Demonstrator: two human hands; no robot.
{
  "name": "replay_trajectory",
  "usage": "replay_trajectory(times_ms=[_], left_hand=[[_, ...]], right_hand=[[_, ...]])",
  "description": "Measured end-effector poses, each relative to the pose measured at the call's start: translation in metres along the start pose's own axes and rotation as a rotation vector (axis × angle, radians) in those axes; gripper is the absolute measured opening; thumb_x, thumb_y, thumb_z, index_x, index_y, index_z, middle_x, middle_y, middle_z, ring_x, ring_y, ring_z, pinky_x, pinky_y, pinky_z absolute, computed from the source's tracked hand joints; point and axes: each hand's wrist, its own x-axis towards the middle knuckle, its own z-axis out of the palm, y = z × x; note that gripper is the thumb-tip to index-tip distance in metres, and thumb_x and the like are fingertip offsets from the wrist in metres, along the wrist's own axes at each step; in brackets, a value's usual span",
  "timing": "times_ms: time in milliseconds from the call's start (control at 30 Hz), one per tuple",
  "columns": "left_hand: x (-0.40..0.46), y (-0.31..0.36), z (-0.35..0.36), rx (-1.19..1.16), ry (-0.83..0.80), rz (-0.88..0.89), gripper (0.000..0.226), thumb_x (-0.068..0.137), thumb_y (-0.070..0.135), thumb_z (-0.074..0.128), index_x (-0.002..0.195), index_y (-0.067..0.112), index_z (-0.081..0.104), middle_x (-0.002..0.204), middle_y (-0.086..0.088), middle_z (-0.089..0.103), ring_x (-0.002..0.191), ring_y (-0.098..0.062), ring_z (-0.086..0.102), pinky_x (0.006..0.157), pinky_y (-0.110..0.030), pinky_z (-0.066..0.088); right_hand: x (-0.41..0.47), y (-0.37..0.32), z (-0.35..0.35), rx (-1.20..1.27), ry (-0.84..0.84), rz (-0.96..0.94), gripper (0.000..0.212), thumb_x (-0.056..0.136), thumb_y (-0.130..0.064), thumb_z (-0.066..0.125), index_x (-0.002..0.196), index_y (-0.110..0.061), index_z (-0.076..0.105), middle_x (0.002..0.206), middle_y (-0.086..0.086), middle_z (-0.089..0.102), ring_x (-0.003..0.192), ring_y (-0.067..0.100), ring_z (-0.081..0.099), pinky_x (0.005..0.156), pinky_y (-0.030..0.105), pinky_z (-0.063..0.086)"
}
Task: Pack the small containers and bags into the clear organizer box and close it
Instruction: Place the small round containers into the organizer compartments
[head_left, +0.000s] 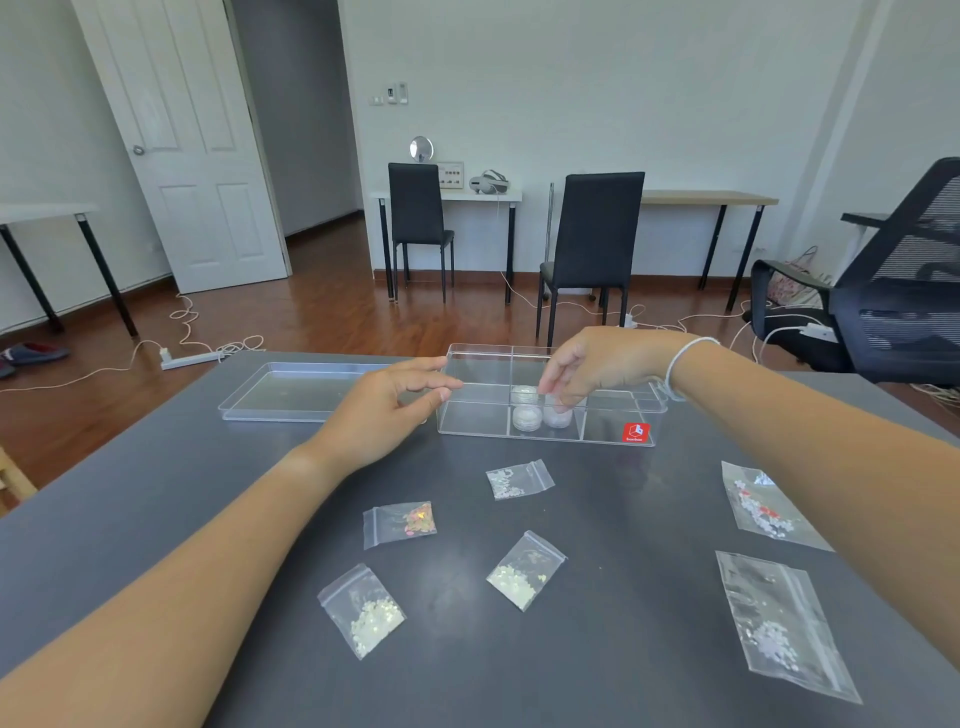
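Observation:
The clear organizer box (613, 423) with a red sticker stands open mid-table. In its middle compartment sit two small round clear containers (526, 419), one behind the other. My right hand (597, 369) reaches down into that compartment, fingertips closed on a third small container (560, 418) beside them. My left hand (384, 410) is at the box's left end, thumb and index finger pinching its left wall. The box's clear lid (291, 389) lies flat to the left. Several small zip bags of sequins lie in front, among them a pink one (400, 522) and a white one (519, 479).
More bags lie at front left (362, 610), front centre (525, 570) and by my right forearm (763, 506), with a longer bag (784, 623) nearer me. The dark grey table (467, 675) ends just behind the box. A black office chair (883, 291) stands at right.

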Motion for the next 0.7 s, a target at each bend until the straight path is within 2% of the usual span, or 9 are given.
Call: replay_trajectory(times_ms=[167,400,467,633,700], left_hand=[[0.0,0.0,0.0,0.006,0.003,0.0,0.028,0.088,0.024,0.056,0.09,0.051,0.062,0.125,0.018,0.049,0.118,0.003,0.044,0.104,-0.027,0.036],[0.0,-0.001,0.001,0.009,0.003,0.007,0.029,0.086,0.022,0.058,0.092,0.05,0.062,0.125,0.018,0.049,0.12,0.0,0.045,0.102,-0.032,0.04],[0.0,-0.001,0.001,0.009,0.019,0.013,0.031,0.086,0.022,0.059,0.09,0.052,0.061,0.124,0.017,0.05,0.119,-0.001,0.046,0.102,-0.03,0.04],[-0.001,-0.001,0.002,0.007,0.026,-0.001,0.027,0.086,0.022,0.059,0.092,0.048,0.063,0.123,0.016,0.051,0.118,-0.002,0.047,0.103,-0.034,0.041],[-0.001,0.0,0.002,0.018,0.02,-0.009,0.023,0.086,0.023,0.059,0.097,0.041,0.066,0.124,0.015,0.051,0.119,-0.003,0.047,0.103,-0.031,0.039]], right_hand=[[-0.002,0.0,0.001,-0.007,0.018,-0.014,0.013,0.076,-0.021,0.071,0.082,-0.033,0.069,0.089,-0.016,0.065,0.09,0.004,0.057,0.081,0.023,0.039],[-0.012,0.002,0.009,0.075,0.221,-0.082,0.007,0.079,-0.023,0.068,0.085,-0.026,0.071,0.085,-0.016,0.064,0.088,0.006,0.059,0.074,0.02,0.041],[-0.019,0.0,0.012,0.079,0.268,-0.105,0.007,0.08,-0.022,0.066,0.084,-0.028,0.069,0.087,-0.017,0.064,0.089,0.006,0.058,0.079,0.023,0.041],[-0.042,-0.003,0.022,0.039,0.396,-0.149,0.01,0.084,-0.02,0.062,0.087,-0.027,0.068,0.11,-0.007,0.064,0.103,0.01,0.054,0.093,0.026,0.038],[-0.052,-0.004,0.028,0.024,0.475,-0.188,0.012,0.084,-0.019,0.061,0.089,-0.026,0.069,0.109,-0.008,0.064,0.103,0.008,0.053,0.095,0.025,0.037]])
